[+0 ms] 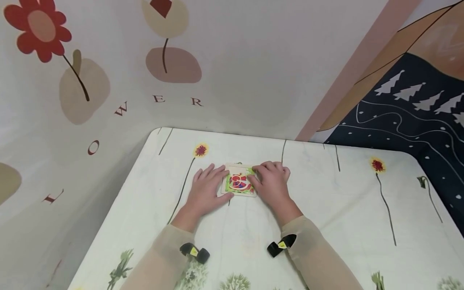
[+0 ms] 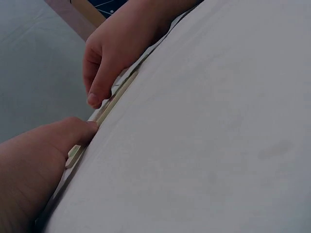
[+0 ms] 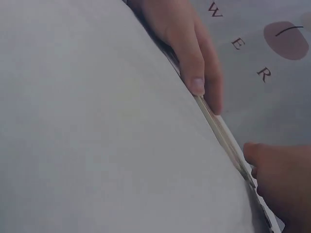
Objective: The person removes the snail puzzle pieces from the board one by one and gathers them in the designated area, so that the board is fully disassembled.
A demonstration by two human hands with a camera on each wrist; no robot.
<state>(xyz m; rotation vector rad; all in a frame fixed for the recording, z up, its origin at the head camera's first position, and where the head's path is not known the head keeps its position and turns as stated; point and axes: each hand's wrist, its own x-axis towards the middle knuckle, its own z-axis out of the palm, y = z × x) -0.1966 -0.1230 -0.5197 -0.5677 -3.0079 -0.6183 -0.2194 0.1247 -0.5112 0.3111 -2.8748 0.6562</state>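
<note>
We are inspecting a small square board (image 1: 239,181) with a pale rim, which is lying flat on the table (image 1: 337,193) and showing a brightly coloured, snail-like picture (image 1: 242,183). For sound handling, we are judging that the left hand (image 1: 206,189) should be bracing the left side with light, even pressure, so that the board is not sliding while the right hand (image 1: 272,183) is working at the opposite side. We are also advising that the right thumb and forefinger should be bearing straight down rather than pushing sideways, since uneven force at one corner could be tipping the opposite edge. As to position, we are finding the board between the two hands, nearer their fingertips than their wrists. The left hand is lying spread, its forefinger reaching the left edge and its thumb touching the board by the near left corner; we are observing no grip closed around it. The right hand is lying at the right side, with its forefinger by the far right corner, its thumb extending over the picture and its other fingers bending beyond the board. We are not managing to tell whether that thumb and forefinger are pinching anything or merely resting there.
</note>
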